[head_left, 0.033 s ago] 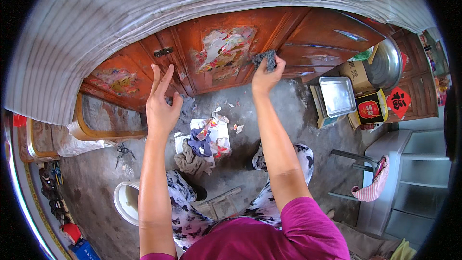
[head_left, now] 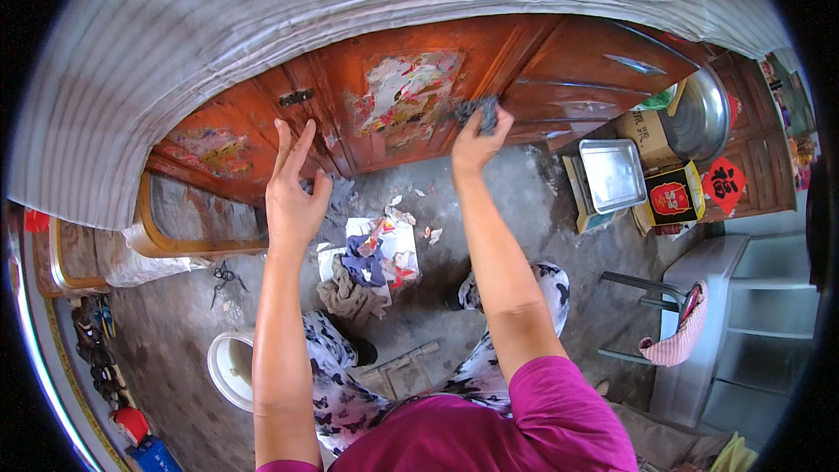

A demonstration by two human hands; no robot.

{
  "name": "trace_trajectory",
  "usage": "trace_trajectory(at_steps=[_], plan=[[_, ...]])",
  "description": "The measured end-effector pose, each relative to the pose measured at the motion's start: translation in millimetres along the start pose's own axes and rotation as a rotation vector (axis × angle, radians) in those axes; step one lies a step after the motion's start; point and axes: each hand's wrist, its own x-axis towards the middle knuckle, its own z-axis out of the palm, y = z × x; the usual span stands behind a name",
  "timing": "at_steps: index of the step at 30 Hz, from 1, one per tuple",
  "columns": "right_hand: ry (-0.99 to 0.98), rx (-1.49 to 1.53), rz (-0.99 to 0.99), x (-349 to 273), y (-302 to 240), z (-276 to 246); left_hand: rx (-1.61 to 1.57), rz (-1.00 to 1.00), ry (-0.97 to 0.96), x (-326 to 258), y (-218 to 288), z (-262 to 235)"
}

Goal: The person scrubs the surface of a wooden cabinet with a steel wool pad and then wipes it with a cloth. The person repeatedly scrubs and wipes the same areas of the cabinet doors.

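My right hand [head_left: 476,147] grips a dark grey steel wool pad [head_left: 477,114], slightly blurred, against the lower part of a reddish-brown wooden cabinet [head_left: 367,51]. Left of the pad, a door panel carries a ragged patch of torn, colourful paper [head_left: 409,89]. A second worn paper patch [head_left: 211,149] covers the panel farther left. My left hand [head_left: 293,201] is raised at the cabinet front below a dark metal latch [head_left: 296,97]. Two of its fingers stretch up and apart, with nothing seen in the hand; whether they touch the wood I cannot tell.
Crumpled rags [head_left: 354,284] and paper scraps lie on the floor between my knees and the cabinet. A white bucket [head_left: 232,367] stands at my left. To the right are a metal tray [head_left: 612,175], boxes and a chair [head_left: 642,280]. A striped cloth [head_left: 218,61] drapes over the cabinet top.
My right hand has shifted slightly left and down with the steel wool pad. The left hand stays nearly in place.
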Motion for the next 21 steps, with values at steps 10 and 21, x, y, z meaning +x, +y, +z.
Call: trace_trajectory(at_steps=[10, 21], plan=[[-0.013, 0.008, -0.035, -7, 4, 3, -0.045, -0.043, -0.015, -2, 0, -3], [0.007, 0.039, 0.167, -4, 8, -1, 0.005, 0.033, 0.022, -3, -6, 1]])
